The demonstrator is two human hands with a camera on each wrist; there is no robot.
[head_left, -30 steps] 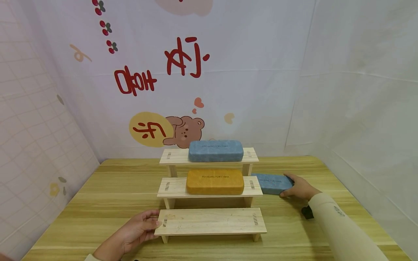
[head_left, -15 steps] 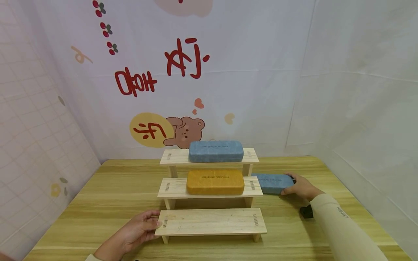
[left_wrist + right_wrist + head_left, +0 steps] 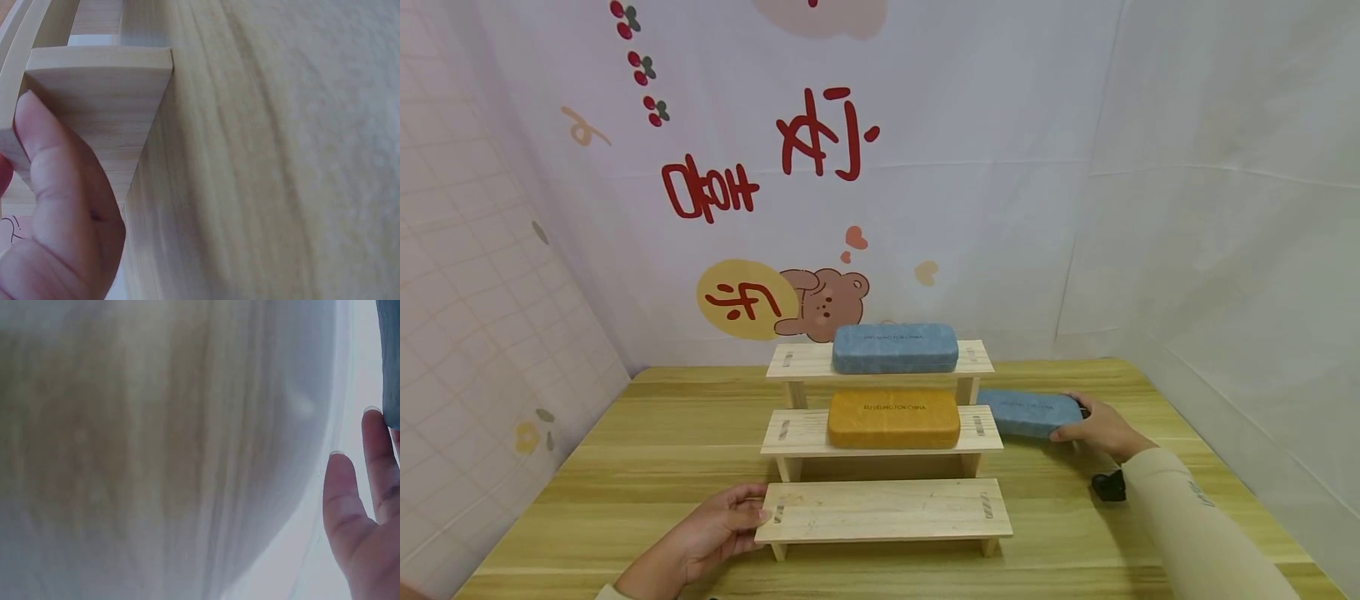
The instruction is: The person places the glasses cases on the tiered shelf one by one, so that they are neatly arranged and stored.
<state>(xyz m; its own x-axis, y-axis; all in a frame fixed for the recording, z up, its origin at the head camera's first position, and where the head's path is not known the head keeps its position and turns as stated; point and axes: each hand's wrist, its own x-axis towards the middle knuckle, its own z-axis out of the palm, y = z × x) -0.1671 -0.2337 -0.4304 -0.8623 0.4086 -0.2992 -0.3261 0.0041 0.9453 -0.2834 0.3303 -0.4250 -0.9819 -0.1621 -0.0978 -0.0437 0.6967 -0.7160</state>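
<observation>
My left hand [image 3: 715, 529] grips the left end of the lowest step of a pale three-step wooden display stand [image 3: 880, 510]. In the left wrist view, the thumb [image 3: 40, 125] lies against the board's edge. My right hand [image 3: 1101, 429] holds a blue glasses case [image 3: 1026, 414] by its right end, to the right of the stand; the case's left end is hidden behind the middle step. At the right wrist view's edge only a strip of that blue case shows, above the fingers [image 3: 344, 494]. A mustard-yellow glasses case [image 3: 893, 419] lies on the middle step.
Another blue glasses case [image 3: 895, 348] lies on the top step. Under everything is a wood-grain table [image 3: 647, 467]. A white printed curtain [image 3: 985, 208] hangs behind it and along both sides. A small black object [image 3: 1108, 486] shows below the right wrist.
My right hand has shifted slightly right with the blue case, whose right end now tilts and sits a little higher and farther back. The left hand and the stand have stayed put.
</observation>
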